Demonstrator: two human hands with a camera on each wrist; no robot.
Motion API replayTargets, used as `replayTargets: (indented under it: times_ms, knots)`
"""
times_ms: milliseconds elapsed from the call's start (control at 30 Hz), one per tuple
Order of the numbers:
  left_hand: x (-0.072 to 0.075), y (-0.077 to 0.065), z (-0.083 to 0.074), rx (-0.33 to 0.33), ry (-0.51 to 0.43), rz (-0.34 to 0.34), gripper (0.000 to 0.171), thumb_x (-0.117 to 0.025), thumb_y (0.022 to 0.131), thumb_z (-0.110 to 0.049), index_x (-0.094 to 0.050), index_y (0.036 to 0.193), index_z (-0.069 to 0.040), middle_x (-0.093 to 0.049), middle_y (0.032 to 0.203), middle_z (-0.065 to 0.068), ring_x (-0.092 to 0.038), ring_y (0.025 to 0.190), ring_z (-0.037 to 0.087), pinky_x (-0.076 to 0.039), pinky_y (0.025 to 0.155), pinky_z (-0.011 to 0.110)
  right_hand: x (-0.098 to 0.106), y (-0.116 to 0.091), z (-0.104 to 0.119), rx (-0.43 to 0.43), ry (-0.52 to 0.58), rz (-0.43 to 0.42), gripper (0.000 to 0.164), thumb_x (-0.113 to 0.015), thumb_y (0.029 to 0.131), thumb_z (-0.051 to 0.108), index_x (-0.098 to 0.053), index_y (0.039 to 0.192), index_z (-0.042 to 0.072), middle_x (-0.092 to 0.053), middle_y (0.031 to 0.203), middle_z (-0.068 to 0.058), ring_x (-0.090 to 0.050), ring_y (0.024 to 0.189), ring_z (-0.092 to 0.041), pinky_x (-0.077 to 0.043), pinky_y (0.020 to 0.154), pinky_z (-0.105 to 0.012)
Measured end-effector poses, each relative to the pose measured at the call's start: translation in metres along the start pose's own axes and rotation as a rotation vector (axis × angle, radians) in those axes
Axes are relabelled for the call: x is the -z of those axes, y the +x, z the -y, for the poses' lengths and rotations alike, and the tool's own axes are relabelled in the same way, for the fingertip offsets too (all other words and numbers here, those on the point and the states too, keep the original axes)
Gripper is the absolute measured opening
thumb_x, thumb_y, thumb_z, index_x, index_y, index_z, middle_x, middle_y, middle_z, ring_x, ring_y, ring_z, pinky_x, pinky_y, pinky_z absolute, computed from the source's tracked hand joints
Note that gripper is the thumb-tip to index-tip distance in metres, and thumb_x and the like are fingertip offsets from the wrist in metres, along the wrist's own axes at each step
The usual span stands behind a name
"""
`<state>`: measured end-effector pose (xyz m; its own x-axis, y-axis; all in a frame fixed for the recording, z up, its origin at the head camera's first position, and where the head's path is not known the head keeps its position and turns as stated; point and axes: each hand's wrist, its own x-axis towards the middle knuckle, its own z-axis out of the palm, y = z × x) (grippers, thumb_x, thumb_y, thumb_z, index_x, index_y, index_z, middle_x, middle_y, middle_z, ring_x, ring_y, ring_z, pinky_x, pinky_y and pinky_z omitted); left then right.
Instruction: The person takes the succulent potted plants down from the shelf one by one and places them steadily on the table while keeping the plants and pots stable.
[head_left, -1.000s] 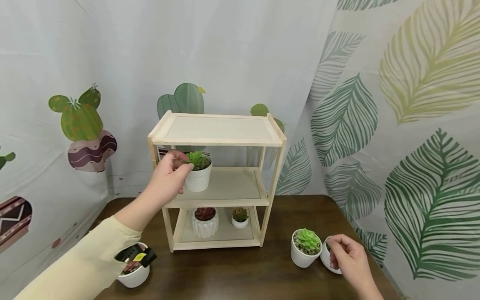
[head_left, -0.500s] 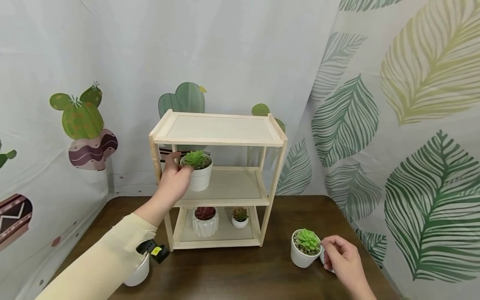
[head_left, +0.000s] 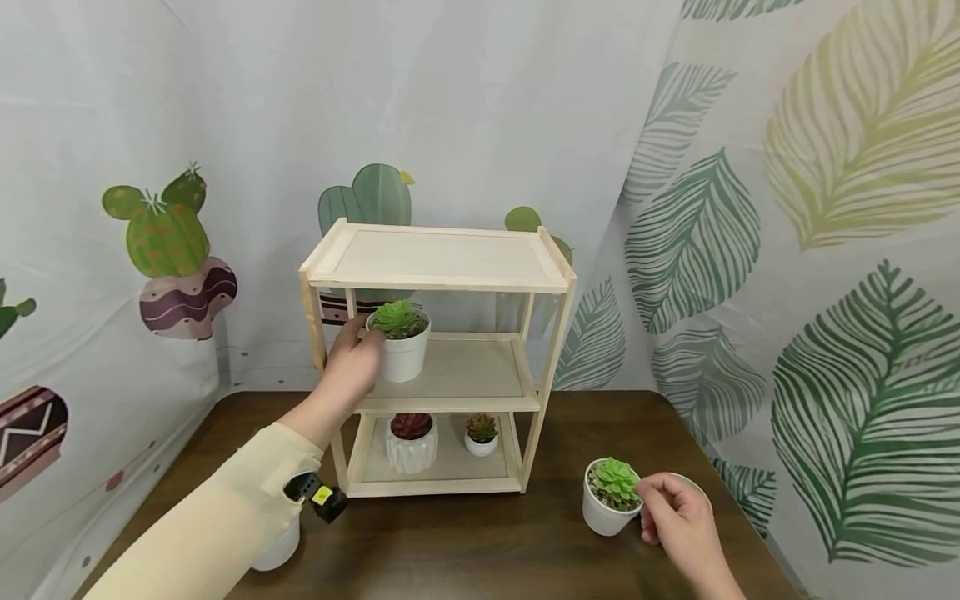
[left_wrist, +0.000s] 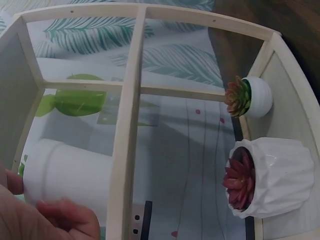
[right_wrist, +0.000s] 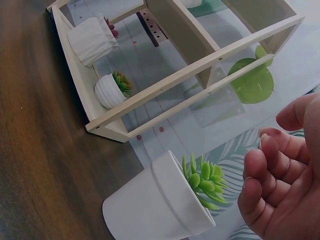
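On the middle shelf of a wooden rack [head_left: 442, 281] stands a white pot with a green succulent [head_left: 403, 354]. My left hand [head_left: 348, 362] holds it from the left side, thumb near the rim; in the left wrist view bent fingers [left_wrist: 70, 215] lie against the white pot wall [left_wrist: 70, 175]. My right hand [head_left: 682, 517] hangs with loosely curled fingers and nothing in them, just right of a second potted green succulent [head_left: 609, 500] on the table. The right wrist view shows a gap between those fingers and that pot [right_wrist: 155, 200].
Below, the bottom shelf bears a dark red succulent in a ribbed white pot [head_left: 412, 450] and a small brownish-green one [head_left: 481, 437]. Another white pot [head_left: 279, 550] is partly hidden under my left sleeve [head_left: 217, 508]. Behind my right hand shows a white rim [head_left: 696, 487].
My left hand has moved from the pot's front rim further round its left side, and the pot has shifted slightly right. My right hand has drifted a little left, toward the second green succulent.
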<state>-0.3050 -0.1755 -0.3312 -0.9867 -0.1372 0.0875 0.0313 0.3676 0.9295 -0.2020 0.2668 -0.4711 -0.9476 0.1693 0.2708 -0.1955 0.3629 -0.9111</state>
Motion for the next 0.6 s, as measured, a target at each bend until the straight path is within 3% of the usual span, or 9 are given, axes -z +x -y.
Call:
replayTargets:
  times_ms: [33, 100, 167, 267, 467, 600]
  knots:
    - [-0.001, 0.001, 0.001, 0.003, -0.018, -0.001, 0.066, -0.029, 0.107, -0.037, -0.01, 0.166, -0.015, -0.042, 0.152, 0.025, -0.056, 0.067, 0.021, -0.053, 0.07, 0.042, 0.0, 0.0, 0.0, 0.006, 0.004, 0.002, 0.014, -0.062, 0.1, 0.005, -0.067, 0.091, -0.005, -0.055, 0.054, -0.001, -0.055, 0.04, -0.013, -0.051, 0.042, -0.031]
    - [-0.002, 0.003, 0.001, 0.014, -0.055, -0.006, 0.066, -0.031, 0.106, -0.037, -0.014, 0.166, -0.015, -0.056, 0.124, 0.021, -0.036, 0.047, 0.012, -0.048, 0.054, 0.035, -0.001, -0.001, 0.0, 0.014, 0.015, 0.014, 0.014, -0.061, 0.1, 0.003, -0.066, 0.091, -0.006, -0.055, 0.054, 0.0, -0.055, 0.04, -0.012, -0.051, 0.041, -0.03]
    - [-0.003, 0.005, 0.0, 0.02, -0.085, -0.01, 0.066, -0.033, 0.106, -0.037, -0.016, 0.165, -0.013, -0.06, 0.096, 0.012, -0.034, 0.045, 0.01, -0.049, 0.054, 0.033, -0.002, -0.001, 0.0, 0.011, 0.03, 0.031, 0.014, -0.061, 0.1, 0.002, -0.065, 0.092, -0.008, -0.055, 0.055, 0.0, -0.056, 0.04, -0.011, -0.051, 0.042, -0.03]
    - [-0.005, 0.007, 0.0, 0.034, -0.102, -0.008, 0.066, -0.034, 0.106, -0.038, -0.02, 0.165, -0.011, -0.047, 0.066, 0.0, -0.036, 0.045, 0.01, -0.05, 0.054, 0.033, -0.004, -0.002, 0.0, -0.009, 0.034, 0.052, 0.014, -0.061, 0.1, 0.004, -0.065, 0.095, -0.008, -0.057, 0.058, 0.0, -0.058, 0.043, -0.011, -0.053, 0.043, -0.031]
    - [-0.005, 0.013, 0.001, 0.025, -0.166, 0.03, 0.065, -0.036, 0.104, -0.032, -0.025, 0.162, -0.006, -0.046, 0.056, -0.003, -0.04, 0.044, 0.012, -0.043, 0.047, 0.03, -0.009, -0.001, 0.002, -0.024, 0.021, 0.062, 0.013, -0.063, 0.1, 0.007, -0.068, 0.099, -0.005, -0.065, 0.066, -0.004, -0.064, 0.052, -0.015, -0.053, 0.045, -0.033]
    - [-0.005, 0.015, -0.002, 0.013, -0.145, 0.043, 0.065, -0.038, 0.104, -0.029, -0.025, 0.162, -0.003, -0.056, 0.062, -0.001, -0.05, 0.048, 0.011, -0.047, 0.049, 0.028, -0.013, 0.002, 0.006, -0.001, 0.025, 0.061, 0.011, -0.061, 0.1, 0.004, -0.068, 0.102, -0.005, -0.067, 0.071, -0.005, -0.065, 0.056, -0.015, -0.054, 0.047, -0.034]
